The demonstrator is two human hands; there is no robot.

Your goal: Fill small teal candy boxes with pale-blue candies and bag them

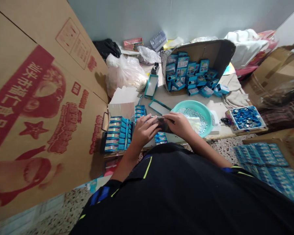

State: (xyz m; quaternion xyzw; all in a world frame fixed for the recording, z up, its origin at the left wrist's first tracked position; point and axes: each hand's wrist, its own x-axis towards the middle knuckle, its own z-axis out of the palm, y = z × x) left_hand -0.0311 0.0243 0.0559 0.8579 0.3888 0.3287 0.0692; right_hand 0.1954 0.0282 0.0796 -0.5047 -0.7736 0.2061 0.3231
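Observation:
Between my two hands, close to my body, is a dark, flat, slightly shiny piece (164, 124); its exact kind is not clear. My left hand (145, 130) grips its left end, fingers laid over the front. At the right end my right hand (178, 124) pinches its upper edge. Small blue boxes (161, 137) show just below the piece, partly hidden by it. Left of my left hand stand rows of blue boxes (115, 134). A turquoise basin (210, 112) holding small pale beads (192, 111) sits beyond my right forearm.
A tall cardboard carton (71, 81) walls off the left side. An open carton (219, 52) of blue boxes (183, 62) stands at the back. A shallow box (229, 115) of blue ring-like pieces (246, 118) lies near the table's right edge. Plastic bags (126, 71) crowd the back left.

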